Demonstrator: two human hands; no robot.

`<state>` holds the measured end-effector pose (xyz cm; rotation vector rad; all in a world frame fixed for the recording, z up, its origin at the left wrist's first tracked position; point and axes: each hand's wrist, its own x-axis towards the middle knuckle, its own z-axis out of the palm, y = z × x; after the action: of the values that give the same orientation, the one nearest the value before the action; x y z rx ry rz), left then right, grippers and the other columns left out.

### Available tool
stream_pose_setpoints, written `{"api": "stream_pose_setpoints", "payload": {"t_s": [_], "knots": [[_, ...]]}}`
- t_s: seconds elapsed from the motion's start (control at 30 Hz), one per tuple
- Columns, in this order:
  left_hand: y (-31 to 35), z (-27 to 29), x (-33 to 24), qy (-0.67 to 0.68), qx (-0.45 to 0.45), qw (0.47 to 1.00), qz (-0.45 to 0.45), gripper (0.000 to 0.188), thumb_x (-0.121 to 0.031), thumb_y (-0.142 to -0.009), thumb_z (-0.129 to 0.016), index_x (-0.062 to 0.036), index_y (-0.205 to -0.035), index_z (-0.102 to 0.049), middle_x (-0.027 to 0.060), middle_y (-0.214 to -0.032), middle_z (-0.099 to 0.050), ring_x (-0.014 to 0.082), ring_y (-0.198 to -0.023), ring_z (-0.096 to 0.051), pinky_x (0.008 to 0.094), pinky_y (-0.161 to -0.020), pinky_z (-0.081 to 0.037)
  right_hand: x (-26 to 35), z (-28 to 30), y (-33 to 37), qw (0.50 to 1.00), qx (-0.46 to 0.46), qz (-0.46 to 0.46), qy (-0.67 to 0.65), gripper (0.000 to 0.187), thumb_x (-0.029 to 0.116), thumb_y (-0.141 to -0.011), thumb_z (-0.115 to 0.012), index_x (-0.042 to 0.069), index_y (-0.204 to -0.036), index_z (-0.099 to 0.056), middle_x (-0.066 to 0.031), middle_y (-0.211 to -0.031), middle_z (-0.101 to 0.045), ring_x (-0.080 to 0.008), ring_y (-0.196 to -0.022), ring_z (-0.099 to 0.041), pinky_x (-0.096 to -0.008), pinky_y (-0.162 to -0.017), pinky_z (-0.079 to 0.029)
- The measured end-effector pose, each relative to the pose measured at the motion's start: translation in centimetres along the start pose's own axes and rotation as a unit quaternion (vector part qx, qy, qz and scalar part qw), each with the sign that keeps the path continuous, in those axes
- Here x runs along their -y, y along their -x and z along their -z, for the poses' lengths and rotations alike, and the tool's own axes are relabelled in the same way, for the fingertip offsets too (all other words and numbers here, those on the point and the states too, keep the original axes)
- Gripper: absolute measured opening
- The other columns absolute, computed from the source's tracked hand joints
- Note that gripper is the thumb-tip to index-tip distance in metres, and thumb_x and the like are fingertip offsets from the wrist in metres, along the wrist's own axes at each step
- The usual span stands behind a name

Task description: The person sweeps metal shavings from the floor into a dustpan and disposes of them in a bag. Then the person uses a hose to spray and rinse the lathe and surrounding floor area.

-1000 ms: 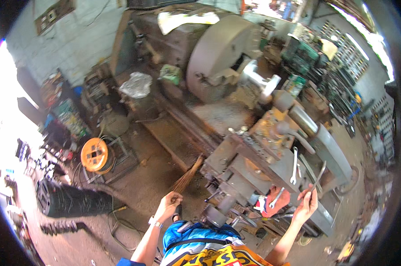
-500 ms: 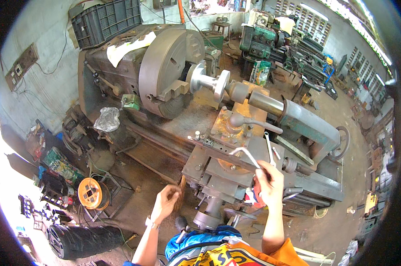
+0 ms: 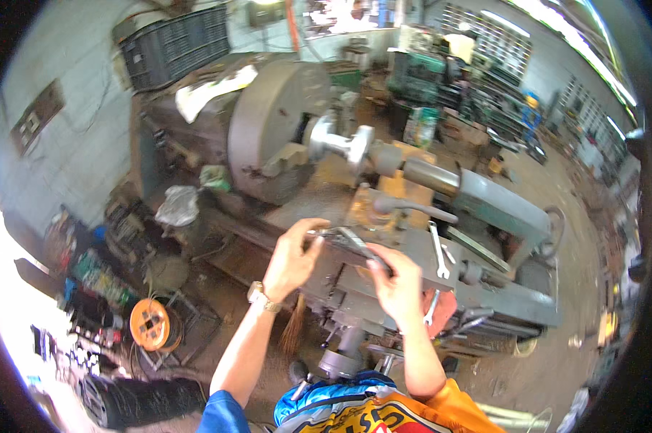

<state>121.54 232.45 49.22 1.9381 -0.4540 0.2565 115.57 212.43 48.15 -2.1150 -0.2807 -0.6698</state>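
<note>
Over the lathe's tool slide, my right hand grips a bent rod that looks like a hex key. Motion blurs the key, and its dark end lies in my fingers. My left hand, with a watch at the wrist, reaches to the left of the key. Its thumb and fingers are closed round a small dark part I cannot make out. Just beyond is the tool post with its handle. A shiny flanged workpiece sits between the big chuck and the tailstock.
A spanner lies on the slide to the right. Another spanner rests by a red cloth. An orange reel and a black ribbed roll stand on the floor at left. Other machines line the back.
My left hand has risen forward and right to the slide and closed on something. The right hand has moved left with the hex key, uncovering the red cloth and its spanner.
</note>
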Motion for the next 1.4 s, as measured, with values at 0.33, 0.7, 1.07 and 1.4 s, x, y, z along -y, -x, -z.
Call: {"api": "stream_pose_setpoints", "payload": {"t_s": [0.33,0.7,1.07,1.4], "knots": [[25.8,2.7,11.4,-0.036,0.041,0.964,0.261,0.024,-0.010,-0.087,-0.055,-0.0017,-0.109,-0.058,0.0187,-0.103,-0.062,0.0349,-0.097,-0.060,0.0406,-0.084,-0.049,-11.1,10.1,9.5,0.956,-0.099,-0.225,-0.163,0.037,0.024,-0.097,-0.052,-0.005,-0.120,-0.057,0.0057,-0.066,-0.035,-0.0020,-0.053,-0.023,-0.0211,-0.048,-0.016],[68.8,-4.6,13.2,0.144,-0.238,0.705,0.652,0.020,-0.004,-0.086,-0.052,0.0010,-0.103,-0.060,0.0100,-0.080,-0.064,0.0192,-0.065,-0.061,0.0319,-0.060,-0.052,-23.2,11.6,7.6,0.958,-0.182,-0.116,0.188,0.025,0.008,-0.090,-0.058,0.002,-0.114,-0.060,-0.0135,-0.107,-0.054,-0.0269,-0.094,-0.056,-0.0380,-0.087,-0.043],[71.0,-14.5,10.4,0.182,-0.106,0.678,0.704,0.036,-0.016,-0.082,-0.060,0.0009,-0.114,-0.061,0.0117,-0.094,-0.069,0.0218,-0.081,-0.067,0.0363,-0.070,-0.055,-22.7,10.5,8.5,0.962,-0.095,-0.071,0.248,0.026,0.014,-0.094,-0.055,0.004,-0.118,-0.060,-0.0179,-0.108,-0.054,-0.0339,-0.099,-0.055,-0.0437,-0.086,-0.044],[57.2,-4.0,10.7,0.143,-0.261,0.756,0.583,0.027,-0.012,-0.086,-0.057,-0.0001,-0.111,-0.056,0.0088,-0.093,-0.066,0.0168,-0.082,-0.062,0.0299,-0.070,-0.052,-23.3,8.5,5.8,0.974,-0.031,-0.053,0.217,0.025,0.013,-0.092,-0.056,0.005,-0.116,-0.060,-0.0152,-0.099,-0.055,-0.0308,-0.087,-0.058,-0.0416,-0.074,-0.047]]}}
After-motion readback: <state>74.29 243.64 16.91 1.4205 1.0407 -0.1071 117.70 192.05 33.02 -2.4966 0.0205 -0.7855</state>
